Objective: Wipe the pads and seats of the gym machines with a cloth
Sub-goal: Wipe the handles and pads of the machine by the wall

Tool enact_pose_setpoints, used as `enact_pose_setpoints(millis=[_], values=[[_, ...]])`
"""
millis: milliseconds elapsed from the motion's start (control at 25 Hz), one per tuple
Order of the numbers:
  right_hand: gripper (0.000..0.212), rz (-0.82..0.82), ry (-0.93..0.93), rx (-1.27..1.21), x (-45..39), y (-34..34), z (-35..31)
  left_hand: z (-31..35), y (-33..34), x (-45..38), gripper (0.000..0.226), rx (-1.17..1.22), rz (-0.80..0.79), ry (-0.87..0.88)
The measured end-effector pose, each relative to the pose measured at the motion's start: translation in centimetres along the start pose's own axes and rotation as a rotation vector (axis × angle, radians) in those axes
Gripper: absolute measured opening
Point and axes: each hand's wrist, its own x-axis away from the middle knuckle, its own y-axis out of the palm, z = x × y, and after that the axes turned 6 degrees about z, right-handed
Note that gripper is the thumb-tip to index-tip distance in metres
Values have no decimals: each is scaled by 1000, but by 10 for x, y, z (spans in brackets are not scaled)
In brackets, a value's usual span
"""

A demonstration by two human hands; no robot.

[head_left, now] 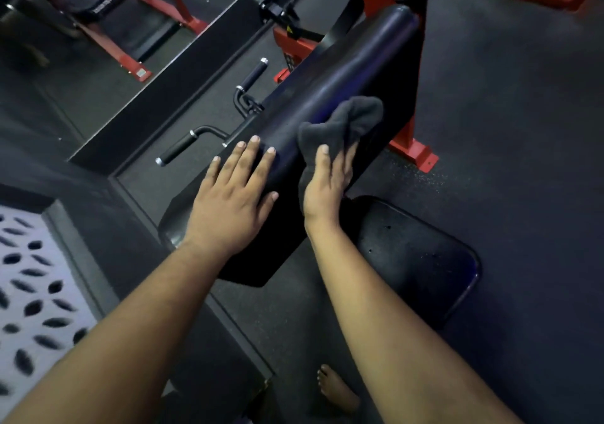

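Head view shows her left hand [233, 195] lying flat, fingers spread, on the long black pad [327, 96], while her right hand [327, 185] clutches a grey cloth [340, 126] against it.

Bare forearms, no sleeves; bare foot [338, 389]; patterned white garment [29, 280]

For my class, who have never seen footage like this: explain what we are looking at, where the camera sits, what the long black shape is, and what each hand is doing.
There is one picture, taken by a camera worn on the person's head, looking down along both bare arms. The long black shape is a padded rest on a red-framed gym machine. The left hand lies flat on the pad, fingers straight. The right hand holds a dark grey cloth against the pad's side. Below sits the machine's black seat. Black handles stick out to the left, and the person's bare foot shows on the dark floor.
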Motion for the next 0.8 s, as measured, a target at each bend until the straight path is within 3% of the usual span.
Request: enact_pose_setpoints(millis=[120, 200, 280, 360, 480, 600, 800], values=[[74, -91, -124, 123, 28, -1, 28, -14, -4, 42, 68, -37, -4, -72], [83, -130, 23, 171, 42, -5, 60, -15, -6, 66, 67, -76, 3, -112], [78, -184, 235, 192, 57, -12, 81, -13, -5, 88, 66, -116, 23, -133], [72, -187, 320, 177, 65, -18, 81, -14, -3, 108, 65, -115, 42, -162], [66, -155, 134, 183, 83, -13, 51, -23, -3, 131, 67, -49, 61, -246], [65, -243, -97, 270, 118, -7, 33, -29, -4, 140, 68, 64, 57, -281], [62, -384, -237, 444, 139, -21, 61, -24, -2, 141, 68, 64, 81, -285]])
